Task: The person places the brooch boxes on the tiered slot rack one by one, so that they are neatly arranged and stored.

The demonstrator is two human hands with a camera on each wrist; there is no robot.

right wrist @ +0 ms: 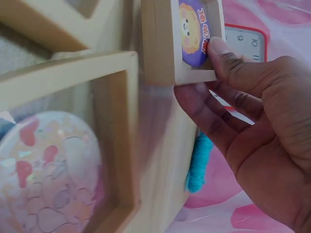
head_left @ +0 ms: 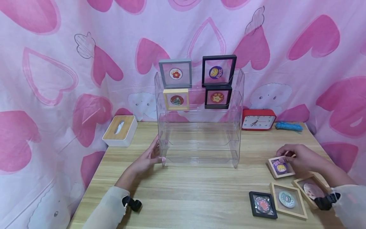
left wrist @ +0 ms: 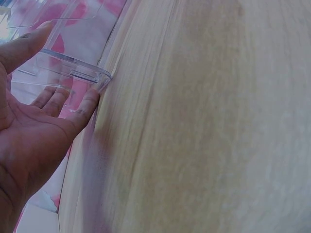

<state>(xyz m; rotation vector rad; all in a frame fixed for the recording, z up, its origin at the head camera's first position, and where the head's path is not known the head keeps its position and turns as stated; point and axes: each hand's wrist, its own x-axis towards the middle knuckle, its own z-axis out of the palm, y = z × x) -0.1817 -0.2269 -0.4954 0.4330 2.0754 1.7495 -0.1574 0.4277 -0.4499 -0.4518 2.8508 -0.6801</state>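
Over on the table's (head_left: 200,194) right side, the right hand (head_left: 301,157) is pinching a small lion-badge frame (head_left: 281,167) between thumb and fingers. Nearer the person, a black frame (head_left: 262,205) and two wooden frames (head_left: 288,199) are lying. The left hand (head_left: 146,161) is holding the clear rack (head_left: 198,145) by its side, thumb in front. Behind, a red clock (head_left: 258,120) is standing.

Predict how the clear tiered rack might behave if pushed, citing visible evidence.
The clear rack would probably stay stiff: its thin panels stand straight and unbent. It may slide, since its glossy surfaces look smooth. A high push might tip it, as the grey frame and upper black frame rise above its top edge.
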